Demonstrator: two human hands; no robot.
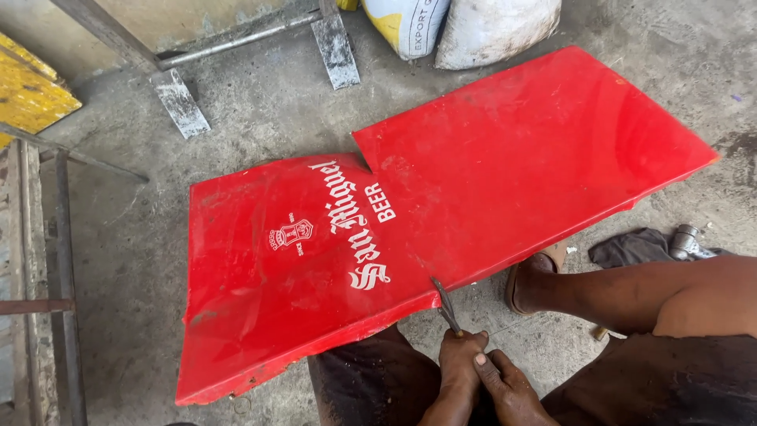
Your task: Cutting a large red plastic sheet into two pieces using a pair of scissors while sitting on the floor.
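**Red panel lies cut on the floor, tool at its near edge**

Red panel (441, 213), a big sheet of painted metal with white lettering and a crest, lies flat on the concrete floor (260, 102), its long axis running from lower left up to the far right. It is bent or split across the middle, with a notch at the far edge and another at the near edge. Just beyond the person's knuckles, a slim metal tool (446, 306) leans up and away from the hands, its tip at the near-edge notch.

Both hands sit close together below that edge. The left hand (461, 355) is closed around the tool's lower end and lies nearer the panel; the right hand (505, 386) is curled against it from the side, a thumb pressed over the left, though I cannot tell if it touches the tool itself.

A sandalled foot (530, 280) rests beside the panel's near edge; a grey rag (631, 246) and sacks (457, 28) lie further off.
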